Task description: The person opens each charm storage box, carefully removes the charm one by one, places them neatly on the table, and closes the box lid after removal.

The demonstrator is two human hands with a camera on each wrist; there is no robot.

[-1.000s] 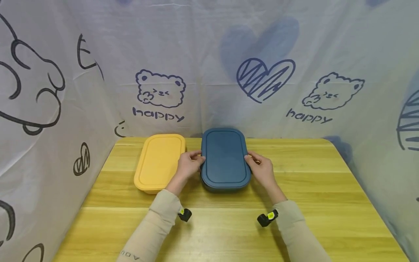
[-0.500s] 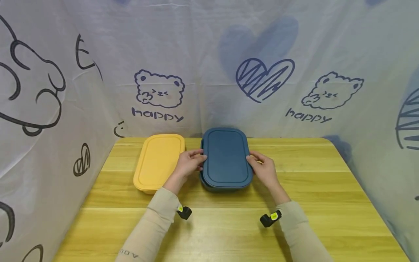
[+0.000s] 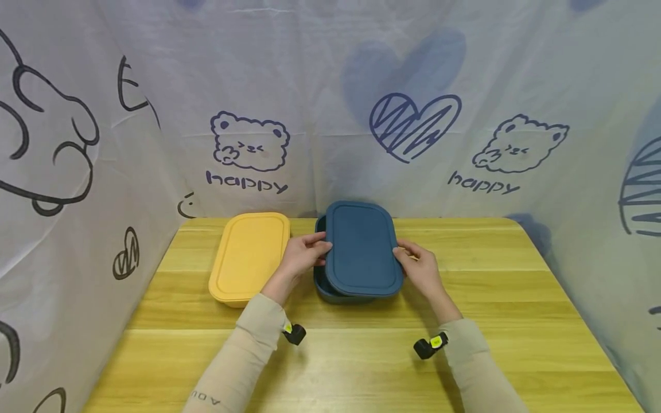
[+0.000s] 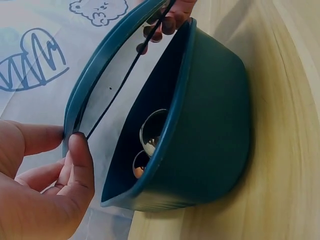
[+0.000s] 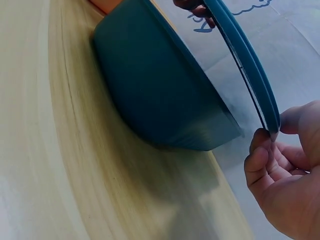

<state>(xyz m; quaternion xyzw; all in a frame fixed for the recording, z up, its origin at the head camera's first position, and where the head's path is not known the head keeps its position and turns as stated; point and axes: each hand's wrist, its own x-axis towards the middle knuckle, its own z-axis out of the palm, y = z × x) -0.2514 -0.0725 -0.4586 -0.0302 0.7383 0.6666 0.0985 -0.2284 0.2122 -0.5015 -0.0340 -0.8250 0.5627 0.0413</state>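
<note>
A dark blue lid [image 3: 364, 249] is raised above its blue box [image 3: 330, 295] and shifted to the right of it. My left hand [image 3: 302, 255] pinches the lid's left edge between thumb and fingers. On the opposite edge, my right hand [image 3: 419, 268] pinches it the same way. The left wrist view looks into the opened box, where shiny round metal objects [image 4: 152, 132] lie; their kind is unclear. Clear air separates lid and box rim in the right wrist view. Most of the box's inside is hidden under the lid in the head view.
A yellow lidded box [image 3: 250, 255] stands to the left of the blue one, beside my left hand. Both are near the back edge of the wooden table [image 3: 516, 321]. A printed cloth [image 3: 330, 115] hangs right behind that edge.
The blue lid has come up off the box and moved right, held by both hands. A dark gap now shows along the box's left side. The yellow box stays in place.
</note>
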